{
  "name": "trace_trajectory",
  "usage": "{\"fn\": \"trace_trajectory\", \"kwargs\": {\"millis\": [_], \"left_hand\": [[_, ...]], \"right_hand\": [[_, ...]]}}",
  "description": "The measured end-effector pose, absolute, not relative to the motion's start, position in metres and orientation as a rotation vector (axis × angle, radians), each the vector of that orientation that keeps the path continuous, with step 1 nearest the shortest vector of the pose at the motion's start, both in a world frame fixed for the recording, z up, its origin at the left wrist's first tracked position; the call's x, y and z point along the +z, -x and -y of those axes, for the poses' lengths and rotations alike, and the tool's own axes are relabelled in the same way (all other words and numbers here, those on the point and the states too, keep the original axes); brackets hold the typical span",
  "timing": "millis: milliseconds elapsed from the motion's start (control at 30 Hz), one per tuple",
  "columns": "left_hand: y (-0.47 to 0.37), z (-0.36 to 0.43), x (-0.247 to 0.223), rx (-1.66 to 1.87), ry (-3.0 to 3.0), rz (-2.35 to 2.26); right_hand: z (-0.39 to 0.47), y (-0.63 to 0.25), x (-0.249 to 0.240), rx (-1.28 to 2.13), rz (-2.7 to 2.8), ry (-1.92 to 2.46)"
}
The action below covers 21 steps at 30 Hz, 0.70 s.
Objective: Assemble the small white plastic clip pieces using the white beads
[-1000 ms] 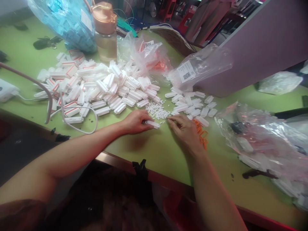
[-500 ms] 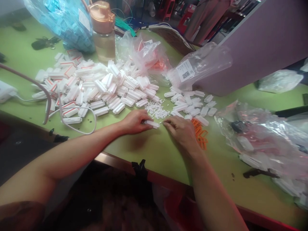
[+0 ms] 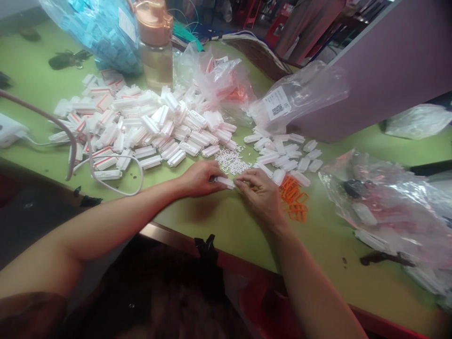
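Note:
Between the thumb and fingers of my left hand (image 3: pixel 203 179) is a slim white plastic housing (image 3: pixel 225 182), held flat above the green table. My right hand (image 3: pixel 259 190) is closed in a pinch, its fingertips at the housing's right end. A small white pin was in that pinch a moment ago; the fingertips now mostly hide it. Just beyond both hands lies a loose heap of small white pins (image 3: pixel 233 161). Orange plastic frames (image 3: pixel 296 202) lie right of my right hand, and translucent white covers (image 3: pixel 278 153) are scattered behind it.
A big pile of white housings (image 3: pixel 141 127) spreads across the back left. Behind it stand a drink bottle (image 3: pixel 155 47) and a bag of blue parts (image 3: pixel 95 33). A white cable (image 3: pixel 141 176) loops at left. Plastic bags (image 3: pixel 384 202) lie at right; a grey panel (image 3: pixel 374 70) rises behind.
My right fingertips have moved left and met the end of the housing; a small gap was between them before. The left hand keeps its hold. The whole view has shifted slightly.

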State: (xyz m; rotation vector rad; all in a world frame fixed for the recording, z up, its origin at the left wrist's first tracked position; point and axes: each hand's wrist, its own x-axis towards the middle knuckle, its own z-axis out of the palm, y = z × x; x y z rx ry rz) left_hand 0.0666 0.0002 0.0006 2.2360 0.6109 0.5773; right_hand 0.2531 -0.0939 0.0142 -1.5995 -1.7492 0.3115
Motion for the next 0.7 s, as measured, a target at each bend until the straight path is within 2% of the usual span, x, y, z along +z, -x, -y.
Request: {"fn": "trace_trajectory", "kwargs": {"millis": [233, 367, 700], "left_hand": [[-0.0672, 0.0003, -0.0003, 0.589, -2.234, -0.626], [-0.0677, 0.0002, -0.0014, 0.616, -2.247, -0.638], [-0.0679, 0.0005, -0.0002, 0.598, -2.258, -0.643]], "right_hand": [[0.0957, -0.255, 0.0182, -0.035, 2.017, 1.618], [0.0991, -0.2543, 0.0212, -0.107, 2.124, 1.595], [0.0932, -0.2547, 0.0123, 0.203, 1.88, 1.634]]}}
